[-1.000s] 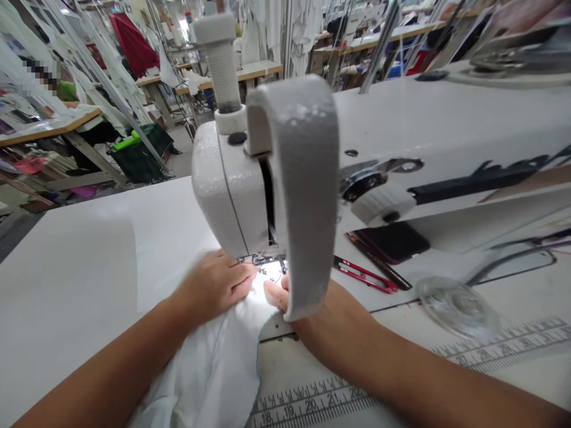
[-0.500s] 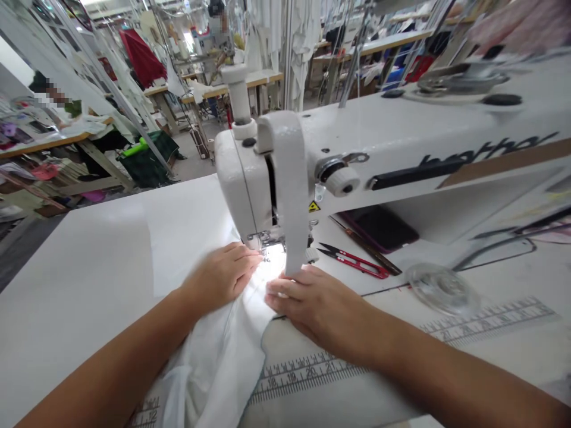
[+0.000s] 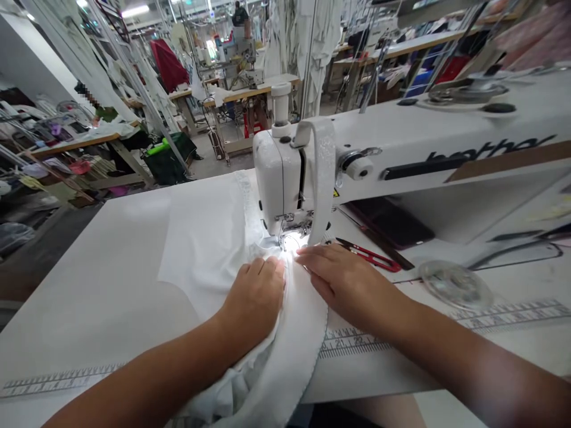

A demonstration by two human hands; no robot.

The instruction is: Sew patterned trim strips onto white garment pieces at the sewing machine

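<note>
A white sewing machine (image 3: 401, 142) stands on a white table (image 3: 89, 285). White fabric (image 3: 209, 238) runs under its presser foot (image 3: 289, 232) and hangs over the front edge. My left hand (image 3: 256, 294) lies flat on the fabric just left of the needle, fingers stretched forward. On the other side of the seam my right hand (image 3: 343, 279) rests flat on the fabric, its fingertips close beside the lit presser foot. Neither hand grips anything.
Red thread snips (image 3: 372, 255) lie right of the needle, next to a dark phone (image 3: 392, 223). A clear round dish (image 3: 455, 285) sits further right. A ruler strip (image 3: 491, 318) runs along the table's front edge. Other sewing tables and hanging cloth fill the background.
More fabric now lies behind the needle on the left. Both hands have shifted right and back toward me. The camera has pulled back from the machine.
</note>
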